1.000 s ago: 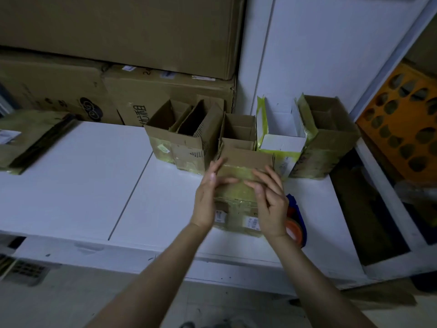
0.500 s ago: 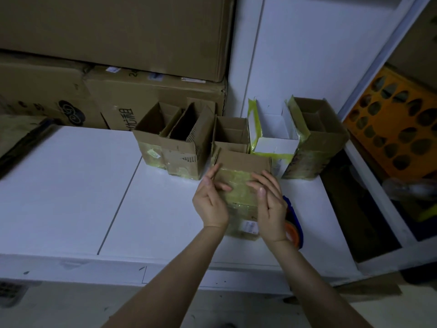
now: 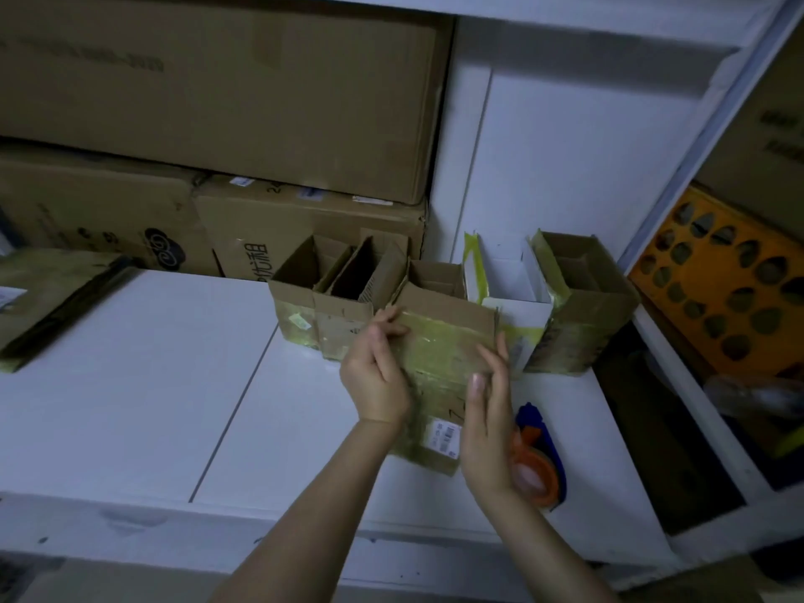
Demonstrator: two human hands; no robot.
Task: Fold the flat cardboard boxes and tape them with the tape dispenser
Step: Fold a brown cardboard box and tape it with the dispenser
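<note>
A small brown cardboard box [image 3: 439, 346], wrapped in yellowish tape and bearing a white label, stands on the white table [image 3: 143, 385] between my hands. My left hand [image 3: 376, 367] grips its left side, thumb over the top edge. My right hand [image 3: 489, 398] holds its right side with fingers pointing up along the wall. A tape dispenser [image 3: 537, 459], blue and orange, lies on the table just right of my right wrist, partly hidden by it.
A row of several folded open boxes [image 3: 343, 298] stands behind, among them a white one [image 3: 507, 280] and a brown one [image 3: 583, 306] at the right. Flattened cardboard [image 3: 48, 293] lies far left. Large cartons [image 3: 217, 93] are stacked at the back. An orange perforated crate [image 3: 722, 293] sits right.
My hands have shifted from the box's front face out to its two sides, and the box now stands more upright. The view has tilted slightly.
</note>
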